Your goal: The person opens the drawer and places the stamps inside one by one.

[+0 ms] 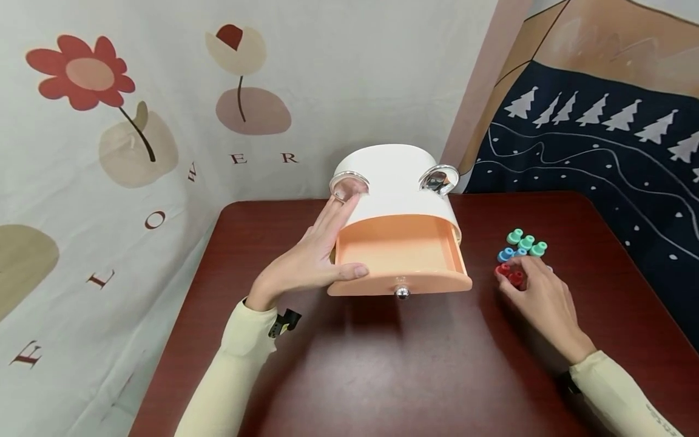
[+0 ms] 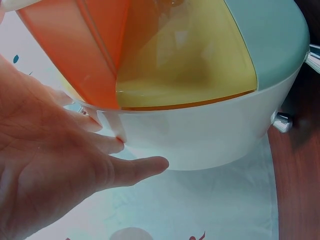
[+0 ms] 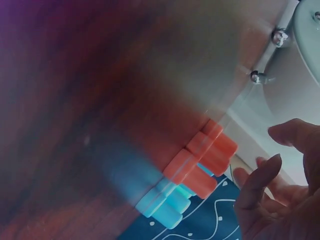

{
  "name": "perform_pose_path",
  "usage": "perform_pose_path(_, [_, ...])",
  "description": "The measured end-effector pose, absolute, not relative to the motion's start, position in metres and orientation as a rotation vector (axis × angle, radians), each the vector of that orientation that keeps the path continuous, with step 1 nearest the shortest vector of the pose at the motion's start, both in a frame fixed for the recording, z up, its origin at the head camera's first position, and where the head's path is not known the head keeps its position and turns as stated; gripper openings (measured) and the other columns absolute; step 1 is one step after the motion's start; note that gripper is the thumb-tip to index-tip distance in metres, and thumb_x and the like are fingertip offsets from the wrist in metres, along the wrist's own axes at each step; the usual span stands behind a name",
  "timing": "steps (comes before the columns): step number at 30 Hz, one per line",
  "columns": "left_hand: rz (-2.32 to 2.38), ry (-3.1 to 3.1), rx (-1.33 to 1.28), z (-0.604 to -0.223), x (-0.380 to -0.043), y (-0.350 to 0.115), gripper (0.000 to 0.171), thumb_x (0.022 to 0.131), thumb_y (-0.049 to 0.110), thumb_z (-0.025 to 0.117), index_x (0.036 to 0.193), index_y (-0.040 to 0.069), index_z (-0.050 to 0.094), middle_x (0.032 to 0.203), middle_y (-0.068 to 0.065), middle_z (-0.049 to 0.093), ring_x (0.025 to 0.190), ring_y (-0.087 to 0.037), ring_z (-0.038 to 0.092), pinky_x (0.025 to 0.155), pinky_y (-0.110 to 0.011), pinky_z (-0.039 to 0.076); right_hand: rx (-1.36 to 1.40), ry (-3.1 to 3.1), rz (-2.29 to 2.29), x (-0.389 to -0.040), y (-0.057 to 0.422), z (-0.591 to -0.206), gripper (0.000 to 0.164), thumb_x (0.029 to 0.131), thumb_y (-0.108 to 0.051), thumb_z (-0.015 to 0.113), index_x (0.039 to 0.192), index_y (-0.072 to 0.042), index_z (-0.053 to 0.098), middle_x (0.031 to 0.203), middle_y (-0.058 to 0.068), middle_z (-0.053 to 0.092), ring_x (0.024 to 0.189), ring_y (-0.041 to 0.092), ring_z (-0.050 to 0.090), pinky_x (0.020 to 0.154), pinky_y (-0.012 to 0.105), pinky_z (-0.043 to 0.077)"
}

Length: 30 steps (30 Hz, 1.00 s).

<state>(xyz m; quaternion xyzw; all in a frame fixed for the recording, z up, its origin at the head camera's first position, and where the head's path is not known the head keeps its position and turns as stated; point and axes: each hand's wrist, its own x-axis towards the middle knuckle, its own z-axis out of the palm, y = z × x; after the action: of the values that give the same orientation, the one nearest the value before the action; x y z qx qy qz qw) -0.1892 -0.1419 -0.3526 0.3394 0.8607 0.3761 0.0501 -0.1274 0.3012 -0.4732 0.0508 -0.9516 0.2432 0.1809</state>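
resting against the left side of the white box (image 1: 390, 182), the left hand (image 1: 306, 258) is spread: fingers along the wall, thumb stretched over the left end of the orange drawer (image 1: 371, 286). left grip: wide, flat contact, nothing grasped. the drawer stands out from the front of the box, silver knob (image 1: 402, 293) at mid-front. two chrome rings (image 1: 349, 174) sit on the box, one per side.

right hand (image 1: 546, 297) is to the right of the box, well apart from it, thumb and index at the red pegs (image 1: 516, 278). right grip: fingers loosely bent, a gap between thumb and index in the right wrist view, nothing held. contact between fingertips and pegs: cannot tell.

peg positions, all on the table (image 1: 415, 376) to the right of the box: red pegs level with the drawer front; blue pegs (image 1: 506, 255) and green pegs (image 1: 526, 243) level with the drawer interior, green farther back. the hand partly covers the group; total count uncertain.

behind the box: pale cloth (image 1: 349, 73) with printed flowers.
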Motion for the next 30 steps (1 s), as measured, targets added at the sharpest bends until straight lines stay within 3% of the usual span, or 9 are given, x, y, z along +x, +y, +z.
perform_pose_path(8, [1.158,2.629,1.08,-0.352,-0.192,-0.14,0.117,0.088,0.095,0.051,0.176,0.038,-0.001,0.179,0.02,-0.003,0.164,-0.01,-0.009,0.118,-0.082,0.011,0.201,-2.736,0.676,-0.137,0.311,-0.474,0.028,0.091,-0.008,0.088,0.115,-0.002,0.076,0.098,0.02,0.076,0.066,0.024,0.058,0.052,0.039,0.045])
perform_pose_path(14, [1.146,2.638,1.083,-0.354,-0.191,-0.14,0.118,0.087,0.097,0.05,0.176,0.038,-0.001,0.179,0.02,-0.003,0.164,-0.011,-0.01,0.119,-0.081,0.01,0.194,-2.767,0.707,-0.144,0.313,-0.475,0.02,0.093,-0.006,0.086,0.11,-0.006,0.075,0.078,0.008,0.07,0.055,0.018,0.043,0.046,0.035,0.032])
perform_pose_path(20, [1.155,2.643,1.13,-0.354,-0.192,-0.14,0.118,0.089,0.095,0.049,0.177,0.033,0.001,0.18,0.016,0.001,0.165,-0.011,-0.007,0.121,-0.077,0.01,0.177,-2.795,0.727,-0.148,0.312,-0.475,0.019,0.092,-0.009,0.087,0.106,-0.009,0.074,0.061,-0.006,0.055,0.053,0.019,0.042,0.046,0.036,0.03])
perform_pose_path(23, [1.169,2.642,1.164,-0.354,-0.192,-0.141,0.119,0.09,0.094,0.05,0.177,0.029,0.002,0.181,0.013,0.003,0.165,-0.013,-0.007,0.126,-0.068,0.008,0.199,-2.796,0.74,-0.147,0.31,-0.475,0.02,0.091,-0.009,0.089,0.105,-0.011,0.075,0.062,-0.006,0.058,0.053,0.017,0.044,0.046,0.035,0.031])
perform_pose_path(27, [1.22,2.617,1.234,-0.356,-0.193,-0.14,0.119,0.092,0.09,0.053,0.178,0.024,0.003,0.181,0.008,0.005,0.166,-0.016,-0.007,0.131,-0.052,0.003,0.259,-2.76,0.727,-0.145,0.305,-0.475,0.021,0.088,-0.008,0.091,0.102,-0.013,0.076,0.075,0.0,0.072,0.055,0.014,0.051,0.046,0.033,0.038])
perform_pose_path(30, [1.257,2.598,1.255,-0.356,-0.193,-0.139,0.119,0.093,0.088,0.055,0.178,0.023,0.004,0.181,0.006,0.005,0.166,-0.017,-0.008,0.131,-0.05,0.0,0.291,-2.742,0.721,-0.141,0.3,-0.473,0.021,0.088,-0.01,0.092,0.101,-0.015,0.077,0.077,-0.001,0.072,0.056,0.013,0.052,0.045,0.031,0.038])
